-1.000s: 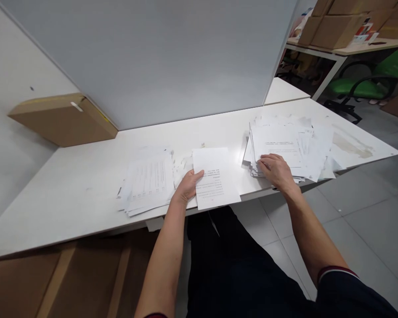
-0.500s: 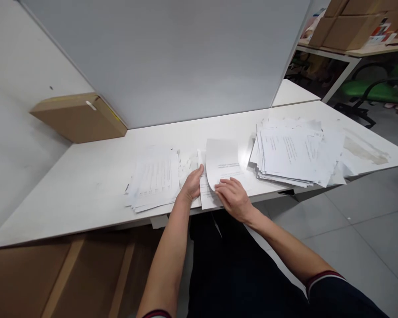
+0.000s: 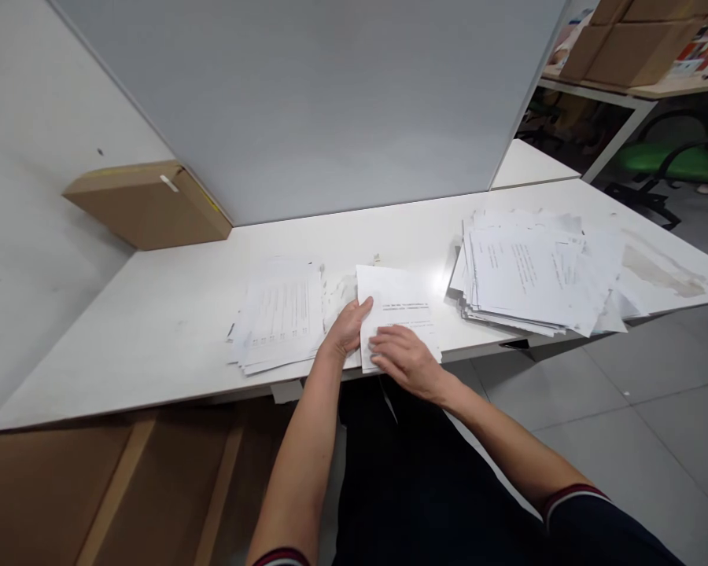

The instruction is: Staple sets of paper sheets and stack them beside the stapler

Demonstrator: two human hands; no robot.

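Note:
Printed sheets of paper (image 3: 398, 284) lie at the front of the desk between two stacks. My left hand (image 3: 348, 328) grips their left edge, with the thumb on top and the other fingers mostly hidden. Stretched out over the lower part of the top sheet is my right hand (image 3: 408, 358), slightly blurred, its fingers laid on the paper with nothing in them. To the left sits a stack of printed papers (image 3: 280, 322), close beside my left hand. A larger, uneven paper pile (image 3: 522, 271) is on the right.
A white desk (image 3: 171, 322) runs along a grey panel (image 3: 330, 102). At its back left corner leans a flat cardboard box (image 3: 153, 206). Larger cardboard boxes (image 3: 631, 51) and a green chair (image 3: 672, 161) stand beyond on the right. Open brown compartments (image 3: 171, 479) are below the desk.
The top sheet, curled up half a second ago, now lies flat on the ones below. My right hand has moved slightly left and down onto it. My left hand keeps its grip.

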